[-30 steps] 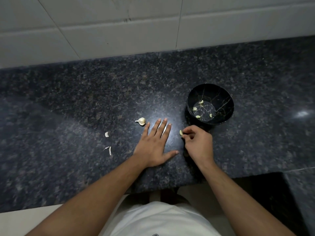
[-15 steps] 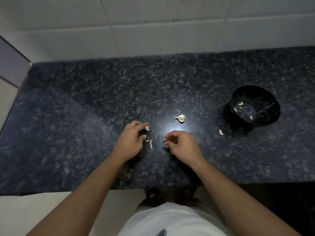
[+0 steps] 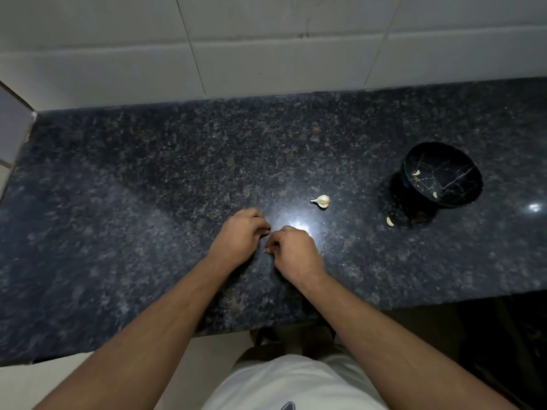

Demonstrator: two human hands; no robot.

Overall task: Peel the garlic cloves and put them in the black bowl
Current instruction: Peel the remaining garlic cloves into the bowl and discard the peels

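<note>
The unpeeled clove point(image 3: 321, 200) lies alone on the counter point(image 3: 148, 202), fat end to the right, thin tip pointing left, long axis running roughly left to right with a slight tilt. It's pale, papery, still in its skin. A peeled clove point(image 3: 389, 221) sits on the stone just left of the bowl point(image 3: 461, 199), a small curved cream piece, long axis mostly up-down in the view. Inside the black bowl, with its gold crack-like lines, two more peeled cloves show: one point(image 3: 416, 173) near the far wall, one point(image 3: 434, 195) lower down.

Both hands now meet at the middle of the counter, below and left of the unpeeled clove. The left hand point(image 3: 239, 238) has its fingers curled in, fingertips toward the right hand point(image 3: 293, 250), whose fingers are curled too; whatever they hold is too small and hidden to name, only a sliver of pale scrap shows between them.

Half a second ago the hands were apart, with skin scraps lying between them; now they've closed together over that spot and the scraps are covered
</note>
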